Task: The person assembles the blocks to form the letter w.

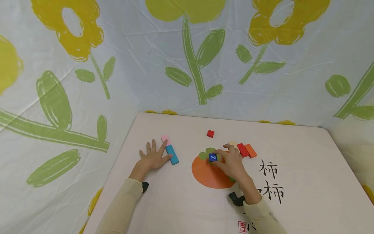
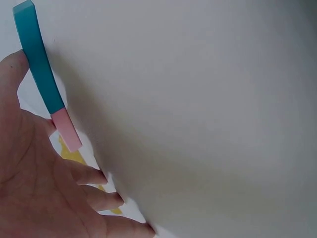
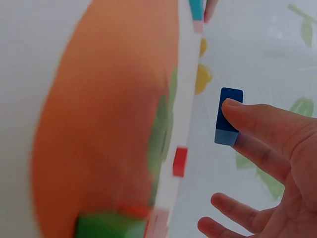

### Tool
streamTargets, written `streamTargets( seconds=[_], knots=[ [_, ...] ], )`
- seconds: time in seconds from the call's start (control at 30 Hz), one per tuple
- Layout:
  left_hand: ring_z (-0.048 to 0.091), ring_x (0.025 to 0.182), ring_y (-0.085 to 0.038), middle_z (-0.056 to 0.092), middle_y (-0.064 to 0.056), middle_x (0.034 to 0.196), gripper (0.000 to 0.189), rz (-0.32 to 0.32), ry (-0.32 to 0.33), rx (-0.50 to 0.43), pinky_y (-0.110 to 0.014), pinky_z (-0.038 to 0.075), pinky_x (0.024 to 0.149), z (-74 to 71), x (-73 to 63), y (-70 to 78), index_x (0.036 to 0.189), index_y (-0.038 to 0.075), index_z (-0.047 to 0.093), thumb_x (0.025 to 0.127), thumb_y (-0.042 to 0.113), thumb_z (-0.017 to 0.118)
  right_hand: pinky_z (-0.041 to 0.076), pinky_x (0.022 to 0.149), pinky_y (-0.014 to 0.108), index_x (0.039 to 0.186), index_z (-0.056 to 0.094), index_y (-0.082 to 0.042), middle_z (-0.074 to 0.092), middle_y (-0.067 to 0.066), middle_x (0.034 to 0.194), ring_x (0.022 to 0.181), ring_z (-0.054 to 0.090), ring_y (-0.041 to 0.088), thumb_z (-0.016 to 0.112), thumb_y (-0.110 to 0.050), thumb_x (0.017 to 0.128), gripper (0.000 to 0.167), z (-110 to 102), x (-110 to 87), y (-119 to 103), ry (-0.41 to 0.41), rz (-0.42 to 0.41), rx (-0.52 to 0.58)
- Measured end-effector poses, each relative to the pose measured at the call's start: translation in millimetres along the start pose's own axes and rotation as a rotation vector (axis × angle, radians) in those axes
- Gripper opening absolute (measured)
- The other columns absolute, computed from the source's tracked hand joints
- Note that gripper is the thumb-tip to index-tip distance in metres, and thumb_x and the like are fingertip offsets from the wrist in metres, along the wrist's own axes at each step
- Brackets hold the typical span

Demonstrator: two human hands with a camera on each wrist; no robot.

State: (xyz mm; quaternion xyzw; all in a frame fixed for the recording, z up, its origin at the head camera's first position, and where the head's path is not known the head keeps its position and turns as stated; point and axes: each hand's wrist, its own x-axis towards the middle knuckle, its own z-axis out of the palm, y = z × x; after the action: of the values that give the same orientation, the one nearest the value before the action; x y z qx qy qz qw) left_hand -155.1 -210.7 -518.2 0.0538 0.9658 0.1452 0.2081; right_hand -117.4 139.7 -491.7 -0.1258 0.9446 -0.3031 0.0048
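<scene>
My right hand (image 1: 232,162) pinches a dark blue block (image 1: 212,157) marked with a white 7, between thumb and forefinger. In the right wrist view this block (image 3: 230,111) is held up, apart from the table. On the left, my left hand (image 1: 152,159) rests on the table with fingers spread. Its thumb touches the side of a light blue block (image 1: 172,155), and its forefinger touches a pink block (image 1: 165,139). These two blocks lie end to end in a line, as the left wrist view also shows with the blue block (image 2: 39,59) against the pink block (image 2: 67,130).
A small red block (image 1: 210,133) lies farther back. Beyond my right hand are a cream block (image 1: 232,144), a red block (image 1: 242,149) and an orange block (image 1: 250,150). A green block (image 3: 111,225) is partly visible. The tablecloth has a printed persimmon (image 1: 204,174); flowered cloth (image 1: 131,65) surrounds the table.
</scene>
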Motion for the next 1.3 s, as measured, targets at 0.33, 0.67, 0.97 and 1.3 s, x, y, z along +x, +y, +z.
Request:
streamTargets(
  seconds=[0.33, 0.67, 0.97, 1.3],
  knots=[
    [-0.010, 0.144, -0.056, -0.007, -0.034, 0.160, 0.084, 0.007, 0.006, -0.001, -0.082, 0.000, 0.101, 2.1, 1.5, -0.1, 0.162, 0.029, 0.004, 0.097, 0.070, 0.038, 0.040, 0.090, 0.062, 0.117, 0.074, -0.021, 0.047, 0.024, 0.139, 0.125, 0.041, 0.046, 0.079, -0.025, 0.086, 0.031, 21, 14.1, -25, -0.009, -0.079, 0.008],
    [-0.010, 0.144, -0.055, -0.007, -0.033, 0.160, 0.084, -0.007, 0.012, 0.016, -0.081, 0.000, 0.102, 3.9, 2.2, -0.1, 0.162, 0.029, 0.003, 0.097, 0.071, 0.037, 0.044, 0.092, 0.057, 0.117, 0.074, -0.026, 0.050, 0.019, 0.138, 0.123, 0.045, 0.041, 0.080, -0.030, 0.086, 0.032, 42, 23.5, -57, -0.062, -0.064, -0.018],
    [-0.009, 0.144, -0.056, -0.005, -0.033, 0.160, 0.085, -0.013, 0.016, 0.021, -0.081, 0.000, 0.102, 3.4, 2.1, 0.4, 0.163, 0.028, 0.004, 0.097, 0.070, 0.039, 0.046, 0.088, 0.054, 0.112, 0.075, -0.022, 0.053, 0.017, 0.131, 0.119, 0.047, 0.036, 0.083, -0.030, 0.083, 0.031, 58, 30.6, -73, -0.098, -0.071, 0.038],
    [-0.010, 0.144, -0.055, -0.006, -0.034, 0.160, 0.085, -0.013, 0.012, 0.028, -0.081, 0.001, 0.102, -0.5, -0.1, 1.2, 0.163, 0.027, 0.003, 0.098, 0.070, 0.037, 0.037, 0.094, 0.062, 0.105, 0.076, -0.024, 0.054, 0.019, 0.127, 0.116, 0.048, 0.041, 0.085, -0.030, 0.081, 0.027, 74, 35.9, -76, -0.155, -0.073, 0.001]
  ],
)
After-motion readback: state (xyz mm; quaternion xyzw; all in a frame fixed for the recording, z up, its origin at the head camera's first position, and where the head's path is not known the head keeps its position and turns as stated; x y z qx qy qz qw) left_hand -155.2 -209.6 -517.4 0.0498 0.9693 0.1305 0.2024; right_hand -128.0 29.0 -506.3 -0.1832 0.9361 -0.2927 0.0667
